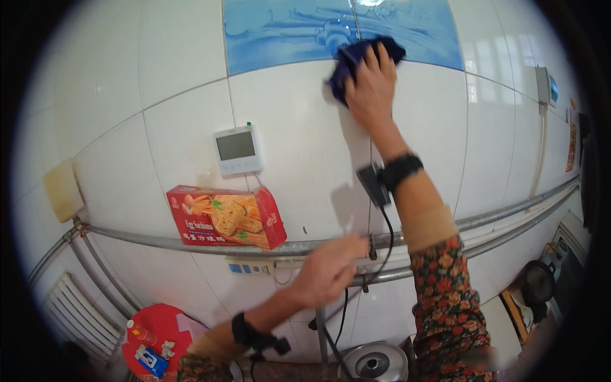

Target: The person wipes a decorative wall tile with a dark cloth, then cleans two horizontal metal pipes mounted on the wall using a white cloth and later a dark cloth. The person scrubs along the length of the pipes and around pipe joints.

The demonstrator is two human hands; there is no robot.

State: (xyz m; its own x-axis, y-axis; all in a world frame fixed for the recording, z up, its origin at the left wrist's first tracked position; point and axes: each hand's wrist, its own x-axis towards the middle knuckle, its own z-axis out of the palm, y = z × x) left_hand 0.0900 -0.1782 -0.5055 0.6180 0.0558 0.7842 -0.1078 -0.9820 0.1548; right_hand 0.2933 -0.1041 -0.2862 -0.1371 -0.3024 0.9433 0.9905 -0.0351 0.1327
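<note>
My right hand [372,89] is pressed high on the white tiled wall [299,140], its fingers bent over a dark blue cloth [349,67]. The cloth lies bunched across the lower edge of a blue patterned tile panel [280,38]. Lower down, my left hand [328,270] is in front of the grey metal pipe [299,247]. Motion smears its fingers, so I cannot tell whether it touches the pipe. No object shows in it. Both wrists carry black straps with small devices, and a black cable hangs from the right one.
A red food box [226,219] rests on the pipe, beneath a white wall controller [237,149]. A socket strip [250,267] sits below. At lower left, a red round table [153,318] holds a bottle and a blue packet. A round metal lid [372,364] is at the bottom.
</note>
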